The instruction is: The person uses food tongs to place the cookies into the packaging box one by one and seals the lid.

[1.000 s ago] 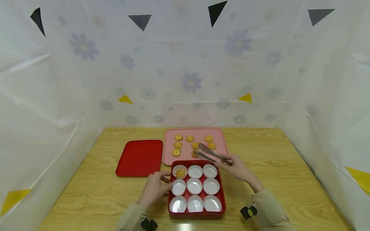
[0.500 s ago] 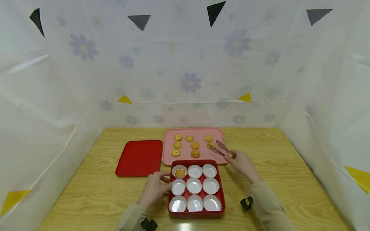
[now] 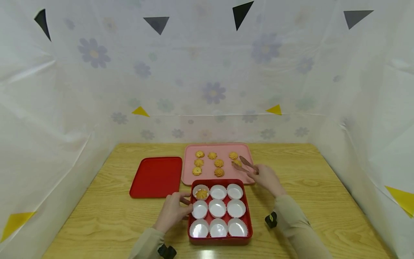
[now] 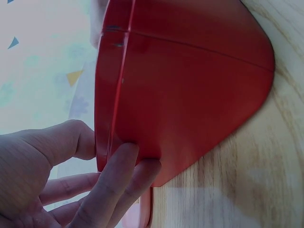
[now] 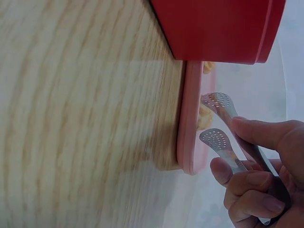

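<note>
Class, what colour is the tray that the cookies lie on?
Pink; the tray shows best in the head view.

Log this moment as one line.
left hand: touches red box | right hand: holds tongs | tongs: tips flank cookie on pink tray | red box: cookie in one of nine white cups

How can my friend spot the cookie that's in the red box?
On the wooden table, find the red box the left hand touches. It holds nine white paper cups; look in the far left corner one. The cookie there is the only one in a cup; the other cookies lie on the pink tray.
</note>
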Demonstrator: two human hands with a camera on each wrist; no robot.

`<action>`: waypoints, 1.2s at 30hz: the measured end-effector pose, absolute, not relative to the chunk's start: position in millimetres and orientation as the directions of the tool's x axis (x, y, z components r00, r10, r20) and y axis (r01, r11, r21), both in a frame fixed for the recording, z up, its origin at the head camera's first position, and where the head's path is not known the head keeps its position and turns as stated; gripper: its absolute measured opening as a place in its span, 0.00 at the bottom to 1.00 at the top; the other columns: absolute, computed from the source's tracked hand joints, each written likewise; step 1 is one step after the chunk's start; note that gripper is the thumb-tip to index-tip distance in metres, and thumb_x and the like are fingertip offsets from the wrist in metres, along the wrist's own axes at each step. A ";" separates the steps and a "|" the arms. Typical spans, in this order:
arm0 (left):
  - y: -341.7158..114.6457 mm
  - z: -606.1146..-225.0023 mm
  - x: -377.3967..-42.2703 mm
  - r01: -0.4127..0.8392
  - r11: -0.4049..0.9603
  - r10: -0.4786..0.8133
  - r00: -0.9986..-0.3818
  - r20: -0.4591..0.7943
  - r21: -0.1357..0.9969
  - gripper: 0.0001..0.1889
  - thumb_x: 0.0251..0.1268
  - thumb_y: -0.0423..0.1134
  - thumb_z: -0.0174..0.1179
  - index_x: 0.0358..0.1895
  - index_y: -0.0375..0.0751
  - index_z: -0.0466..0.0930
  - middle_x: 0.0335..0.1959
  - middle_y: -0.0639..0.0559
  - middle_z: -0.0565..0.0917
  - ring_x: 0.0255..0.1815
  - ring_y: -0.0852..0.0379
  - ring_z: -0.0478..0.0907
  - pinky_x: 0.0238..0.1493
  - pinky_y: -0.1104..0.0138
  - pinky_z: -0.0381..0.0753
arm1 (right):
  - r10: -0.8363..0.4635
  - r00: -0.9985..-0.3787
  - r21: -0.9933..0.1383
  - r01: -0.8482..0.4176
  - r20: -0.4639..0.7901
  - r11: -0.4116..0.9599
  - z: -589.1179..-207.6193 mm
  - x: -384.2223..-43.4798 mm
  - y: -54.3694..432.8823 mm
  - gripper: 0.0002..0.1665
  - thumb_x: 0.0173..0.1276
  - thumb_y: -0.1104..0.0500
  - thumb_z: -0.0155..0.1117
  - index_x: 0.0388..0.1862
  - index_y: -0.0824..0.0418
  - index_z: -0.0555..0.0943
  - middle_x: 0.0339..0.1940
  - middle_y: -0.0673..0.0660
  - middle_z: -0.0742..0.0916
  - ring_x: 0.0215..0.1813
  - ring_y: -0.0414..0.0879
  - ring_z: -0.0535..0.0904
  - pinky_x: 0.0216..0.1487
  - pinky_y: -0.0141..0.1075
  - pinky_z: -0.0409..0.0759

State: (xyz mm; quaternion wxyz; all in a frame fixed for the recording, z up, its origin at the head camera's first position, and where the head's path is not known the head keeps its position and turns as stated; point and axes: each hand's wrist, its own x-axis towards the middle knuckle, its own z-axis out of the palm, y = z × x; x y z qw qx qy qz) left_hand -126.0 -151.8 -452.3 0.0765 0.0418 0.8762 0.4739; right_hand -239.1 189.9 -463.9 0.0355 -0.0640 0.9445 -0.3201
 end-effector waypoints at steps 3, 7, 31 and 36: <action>-152.1 -452.1 -125.8 0.007 0.543 0.150 -0.985 -0.089 0.839 0.23 0.58 0.28 0.65 0.59 0.25 0.79 0.41 0.34 0.88 0.35 0.49 0.87 0.26 0.65 0.89 | -0.157 -0.987 -0.595 -0.109 -0.030 0.797 -464.1 -242.7 190.6 0.18 0.70 0.52 0.65 0.26 0.61 0.76 0.16 0.49 0.73 0.18 0.41 0.65 0.19 0.31 0.63; -152.2 -452.0 -125.6 0.009 0.534 0.155 -0.984 -0.087 0.846 0.23 0.58 0.28 0.65 0.59 0.24 0.79 0.41 0.33 0.88 0.35 0.49 0.87 0.25 0.65 0.89 | -0.160 -0.987 -0.586 -0.108 -0.037 0.803 -463.9 -246.2 190.5 0.18 0.70 0.51 0.65 0.26 0.62 0.76 0.16 0.48 0.73 0.18 0.40 0.65 0.19 0.31 0.63; -152.0 -451.6 -125.7 0.000 0.529 0.148 -0.985 -0.091 0.849 0.23 0.58 0.28 0.65 0.59 0.25 0.79 0.41 0.34 0.88 0.35 0.49 0.87 0.25 0.65 0.89 | -0.242 -0.967 -0.568 -0.156 -0.079 0.808 -460.1 -260.5 195.7 0.15 0.69 0.52 0.66 0.39 0.65 0.81 0.18 0.49 0.72 0.21 0.41 0.65 0.23 0.32 0.64; -152.2 -452.0 -125.3 0.006 0.534 0.148 -0.985 -0.087 0.845 0.23 0.58 0.28 0.66 0.59 0.25 0.79 0.41 0.34 0.88 0.35 0.49 0.87 0.26 0.65 0.89 | -0.239 -0.968 -0.569 -0.152 -0.081 0.808 -457.7 -258.7 195.5 0.14 0.69 0.53 0.66 0.37 0.64 0.81 0.17 0.48 0.70 0.21 0.41 0.65 0.23 0.32 0.64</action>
